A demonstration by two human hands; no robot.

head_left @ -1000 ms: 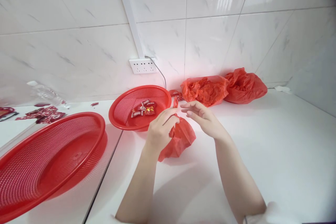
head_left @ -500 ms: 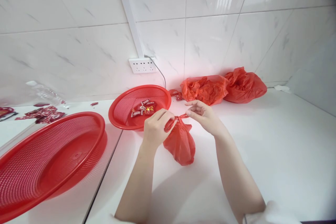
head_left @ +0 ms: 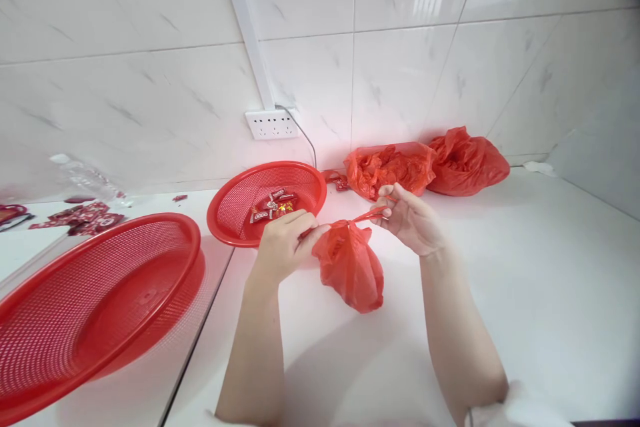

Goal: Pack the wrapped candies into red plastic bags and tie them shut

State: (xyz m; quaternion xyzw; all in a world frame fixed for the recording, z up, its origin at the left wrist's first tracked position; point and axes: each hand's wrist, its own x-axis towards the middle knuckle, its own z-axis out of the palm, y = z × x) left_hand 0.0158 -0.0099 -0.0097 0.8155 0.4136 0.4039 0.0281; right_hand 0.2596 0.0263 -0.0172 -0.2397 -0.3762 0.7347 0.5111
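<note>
A bulging red plastic bag (head_left: 354,270) is between my two hands, gathered at its top; what it holds is hidden. My left hand (head_left: 287,240) pinches one side of the gathered top with thumb and fingers. A twisted strip of the bag stretches to the right, and my right hand (head_left: 411,219) grips its end between curled fingers. Just behind my left hand stands a round red plastic basket (head_left: 227,203), in which several red wrapped packets (head_left: 274,203) and a gold-coloured one lie.
A larger red basket (head_left: 187,237) stands at the left. Behind it lie red packets (head_left: 95,217) and a clear plastic bottle (head_left: 87,177). Two crumpled red bags, one open (head_left: 387,170) and one bunched (head_left: 467,163), rest against the tiled wall below and right of a socket (head_left: 271,125).
My hands have moved apart, the left one leftward and the right one rightward. The strip at the bag's top is drawn out longer, and the bag has shifted slightly right.
</note>
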